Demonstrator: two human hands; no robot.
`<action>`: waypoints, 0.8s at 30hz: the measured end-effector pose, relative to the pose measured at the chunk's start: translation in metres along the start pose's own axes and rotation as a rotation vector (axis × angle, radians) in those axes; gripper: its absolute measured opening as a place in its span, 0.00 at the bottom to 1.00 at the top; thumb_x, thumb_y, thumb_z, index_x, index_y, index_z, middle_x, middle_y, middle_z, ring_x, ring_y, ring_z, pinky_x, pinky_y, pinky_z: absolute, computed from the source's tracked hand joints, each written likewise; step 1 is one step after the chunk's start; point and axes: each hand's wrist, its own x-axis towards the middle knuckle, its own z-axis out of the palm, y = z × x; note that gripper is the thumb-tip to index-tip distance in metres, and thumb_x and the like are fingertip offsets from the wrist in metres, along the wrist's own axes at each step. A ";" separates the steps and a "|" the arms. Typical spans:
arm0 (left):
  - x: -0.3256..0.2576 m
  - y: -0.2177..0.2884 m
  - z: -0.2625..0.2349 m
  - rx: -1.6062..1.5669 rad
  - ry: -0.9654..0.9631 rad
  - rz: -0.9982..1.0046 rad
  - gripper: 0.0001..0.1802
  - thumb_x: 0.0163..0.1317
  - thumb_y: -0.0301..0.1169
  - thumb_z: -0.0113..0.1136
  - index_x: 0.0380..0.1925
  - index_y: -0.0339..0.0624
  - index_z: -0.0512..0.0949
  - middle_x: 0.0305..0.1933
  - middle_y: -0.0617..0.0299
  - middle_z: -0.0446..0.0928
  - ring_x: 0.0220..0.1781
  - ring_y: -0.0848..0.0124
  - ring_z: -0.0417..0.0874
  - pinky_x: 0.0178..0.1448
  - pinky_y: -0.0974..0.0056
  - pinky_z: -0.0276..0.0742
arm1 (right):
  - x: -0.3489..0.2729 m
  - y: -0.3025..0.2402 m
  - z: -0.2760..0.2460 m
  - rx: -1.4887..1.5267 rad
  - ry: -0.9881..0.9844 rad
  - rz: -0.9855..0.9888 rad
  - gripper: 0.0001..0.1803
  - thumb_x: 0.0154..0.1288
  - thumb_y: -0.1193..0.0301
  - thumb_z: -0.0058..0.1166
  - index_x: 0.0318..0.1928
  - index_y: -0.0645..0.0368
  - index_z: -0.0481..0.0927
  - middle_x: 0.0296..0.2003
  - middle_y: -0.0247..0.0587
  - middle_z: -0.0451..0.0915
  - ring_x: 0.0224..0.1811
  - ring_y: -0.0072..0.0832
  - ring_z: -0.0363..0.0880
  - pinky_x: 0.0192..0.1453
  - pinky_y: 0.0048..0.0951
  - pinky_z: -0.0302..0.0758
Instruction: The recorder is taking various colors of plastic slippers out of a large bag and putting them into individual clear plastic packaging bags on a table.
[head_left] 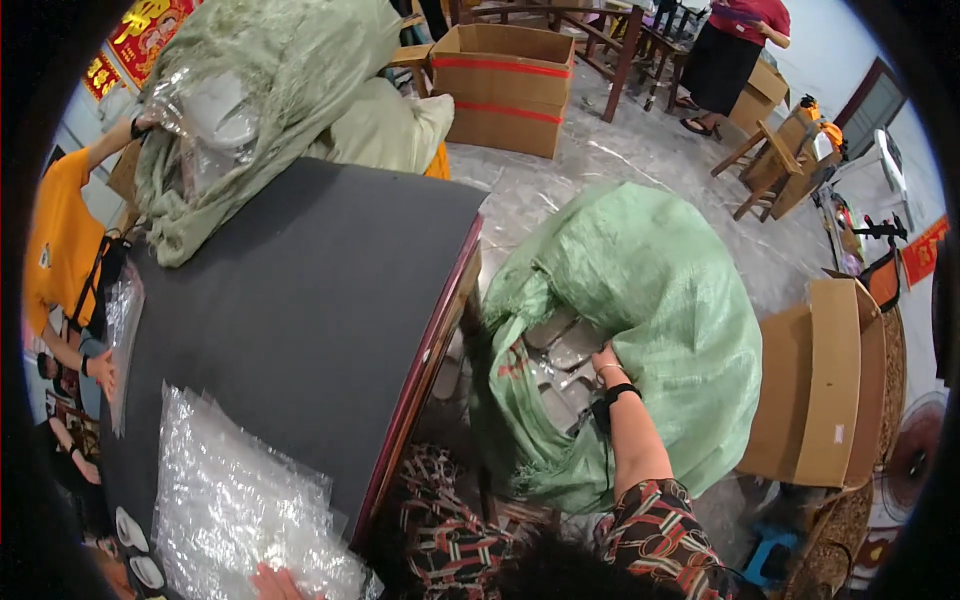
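Note:
My right arm, with a black wristband, reaches into a big green woven sack (660, 270). Inside the sack's mouth lie several pale grey slippers (577, 343), some with clear wrapping. My right hand (606, 364) is among them, fingers curled at the edge of one slipper and partly hidden by it. At the lower edge my left hand (277, 582) rests flat, fingers stretched out, on a stack of clear plastic bags (235, 490). This stack lies on the dark-topped table (310, 270). A pair of white slippers (138, 548) sits beside the bags.
Across the table, a co-worker in orange (70, 230) touches clear bags (124, 330) and a second woven sack (300, 70). Cardboard boxes stand behind (505, 85) and at right (825, 385). A wooden chair (765, 165) and another person (735, 60) are farther back.

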 end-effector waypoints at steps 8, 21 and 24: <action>0.002 0.012 -0.018 0.080 -0.038 -0.016 0.38 0.73 0.55 0.37 0.71 0.36 0.60 0.75 0.38 0.54 0.76 0.39 0.51 0.76 0.39 0.43 | 0.121 0.024 -0.038 -0.082 -0.244 0.117 0.24 0.57 0.59 0.60 0.49 0.64 0.83 0.50 0.56 0.81 0.54 0.51 0.79 0.58 0.43 0.75; -0.013 0.003 -0.018 0.137 -0.046 -0.014 0.36 0.73 0.50 0.42 0.70 0.33 0.59 0.74 0.34 0.53 0.75 0.35 0.52 0.75 0.37 0.45 | 0.123 -0.071 -0.178 -0.369 -0.883 0.111 0.57 0.35 0.41 0.76 0.63 0.63 0.73 0.64 0.53 0.71 0.66 0.46 0.70 0.70 0.43 0.64; -0.007 -0.005 -0.013 0.076 0.021 0.072 0.36 0.73 0.50 0.41 0.71 0.34 0.59 0.75 0.36 0.52 0.75 0.35 0.51 0.75 0.37 0.45 | 0.092 -0.069 -0.193 -0.404 -0.764 0.116 0.64 0.40 0.50 0.77 0.73 0.62 0.55 0.68 0.57 0.64 0.70 0.48 0.64 0.73 0.42 0.60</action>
